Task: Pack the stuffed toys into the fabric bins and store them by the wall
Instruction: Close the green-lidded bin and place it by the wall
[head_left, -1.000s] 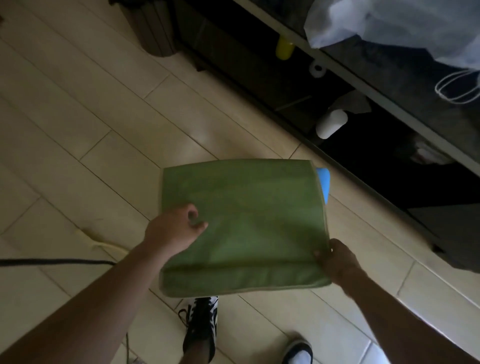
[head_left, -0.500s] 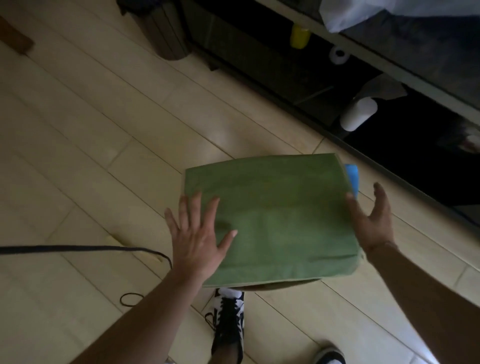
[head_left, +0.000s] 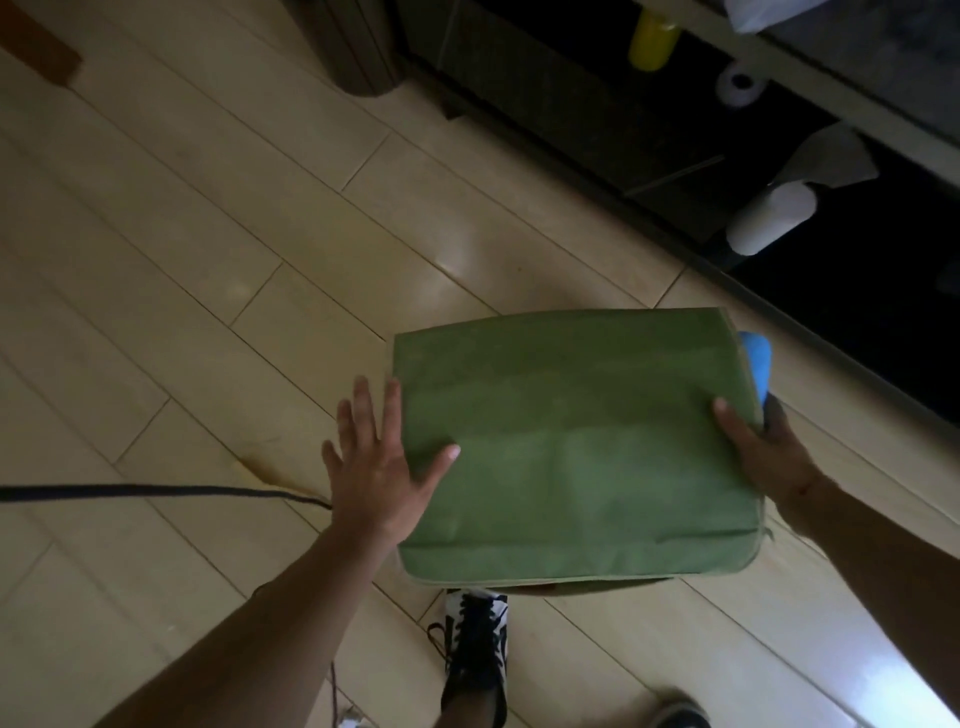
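Note:
A green fabric bin (head_left: 571, 441) with its lid flap closed is held above the wooden floor, in front of me. Something blue (head_left: 757, 358) pokes out at its upper right corner. My left hand (head_left: 379, 462) lies flat with fingers spread against the bin's left edge, thumb resting on the lid. My right hand (head_left: 763, 447) clasps the right edge, thumb on top and fingers under the side. No stuffed toys show; the bin's inside is hidden.
A dark low shelf unit (head_left: 675, 130) runs along the upper right, with a white roll (head_left: 769, 218), a yellow bottle (head_left: 652, 36) and a tape ring (head_left: 737, 85) under it. A black cable (head_left: 156, 491) crosses the floor at left. My shoes (head_left: 475, 649) stand below the bin.
The bin has shifted right and nearer the shelf unit. My left hand went from gripping the lid to lying flat and spread. My right hand opened, then closed on the right edge.

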